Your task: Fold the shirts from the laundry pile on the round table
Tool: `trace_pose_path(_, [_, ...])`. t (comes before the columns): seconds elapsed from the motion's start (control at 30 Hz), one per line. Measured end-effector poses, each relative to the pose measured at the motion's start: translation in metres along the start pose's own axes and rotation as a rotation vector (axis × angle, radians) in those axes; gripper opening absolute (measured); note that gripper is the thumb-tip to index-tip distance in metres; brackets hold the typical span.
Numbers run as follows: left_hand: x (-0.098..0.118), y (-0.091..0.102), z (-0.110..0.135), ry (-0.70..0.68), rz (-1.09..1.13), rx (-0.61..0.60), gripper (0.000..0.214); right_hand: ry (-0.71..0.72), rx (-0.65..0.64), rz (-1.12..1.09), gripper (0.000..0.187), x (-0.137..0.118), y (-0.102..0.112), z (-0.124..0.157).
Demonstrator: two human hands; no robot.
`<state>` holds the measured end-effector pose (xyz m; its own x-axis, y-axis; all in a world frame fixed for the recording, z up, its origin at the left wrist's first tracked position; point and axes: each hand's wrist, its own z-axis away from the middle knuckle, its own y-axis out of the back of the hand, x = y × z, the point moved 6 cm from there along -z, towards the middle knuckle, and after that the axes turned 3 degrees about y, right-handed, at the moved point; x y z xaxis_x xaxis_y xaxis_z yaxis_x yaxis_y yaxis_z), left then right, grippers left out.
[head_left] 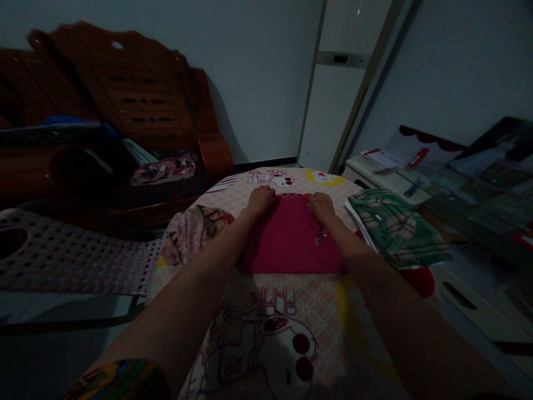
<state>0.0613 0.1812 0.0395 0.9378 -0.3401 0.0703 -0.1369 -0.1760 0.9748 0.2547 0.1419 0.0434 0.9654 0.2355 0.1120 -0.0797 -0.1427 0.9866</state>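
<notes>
A folded magenta garment (291,236) lies on a round table covered with a pink cartoon-print cloth (266,322). My left hand (261,200) grips the garment's far left corner with curled fingers. My right hand (321,205) grips the far right corner the same way. Both forearms reach forward along the garment's sides.
A folded green plaid garment (395,228) lies to the right on the table. A crumpled patterned cloth (191,230) sits at the left edge. A wooden bench (137,105) with cloth stands at the back left, a pink woven chair (62,253) at left, cluttered furniture at right.
</notes>
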Motion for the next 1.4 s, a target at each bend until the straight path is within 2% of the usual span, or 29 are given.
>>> trace_pose_path(0.1, [0.018, -0.009, 0.022, -0.105, 0.073, 0.051, 0.032, 0.019, 0.080, -0.045, 0.039, -0.008, -0.010, 0.020])
trace_pose_path(0.2, [0.030, -0.025, 0.047, -0.193, 0.189, 0.009, 0.047, 0.044, 0.041, -0.127, 0.045, -0.018, -0.027, 0.040])
trace_pose_path(0.3, [0.028, -0.041, 0.064, -0.122, 0.184, -0.062, 0.060, 0.022, -0.043, -0.185, 0.055, -0.021, -0.044, 0.054])
trace_pose_path(0.4, [0.021, -0.050, 0.069, -0.051, 0.117, -0.146, 0.062, 0.013, -0.089, -0.208, 0.057, -0.019, -0.054, 0.059])
trace_pose_path(0.5, [0.016, -0.051, 0.067, -0.035, 0.089, -0.195, 0.062, 0.010, -0.081, -0.206, 0.057, -0.014, -0.058, 0.059])
trace_pose_path(0.7, [-0.004, -0.048, 0.059, 0.079, 0.057, -0.196, 0.065, -0.007, -0.003, -0.191, 0.056, 0.000, -0.064, 0.054])
trace_pose_path(0.87, [-0.017, -0.046, 0.053, 0.137, 0.043, -0.188, 0.068, -0.072, 0.000, -0.172, 0.055, 0.018, -0.069, 0.041])
trace_pose_path(1.03, [-0.036, -0.049, 0.035, 0.189, 0.042, -0.197, 0.067, -0.096, 0.027, -0.171, 0.052, 0.032, -0.071, 0.023])
trace_pose_path(1.2, [-0.058, -0.051, 0.015, 0.248, 0.026, -0.141, 0.057, -0.125, 0.022, -0.173, 0.047, 0.047, -0.072, 0.004])
trace_pose_path(1.4, [-0.074, -0.048, -0.007, 0.226, 0.061, -0.117, 0.045, -0.156, -0.066, -0.178, 0.041, 0.062, -0.066, -0.022])
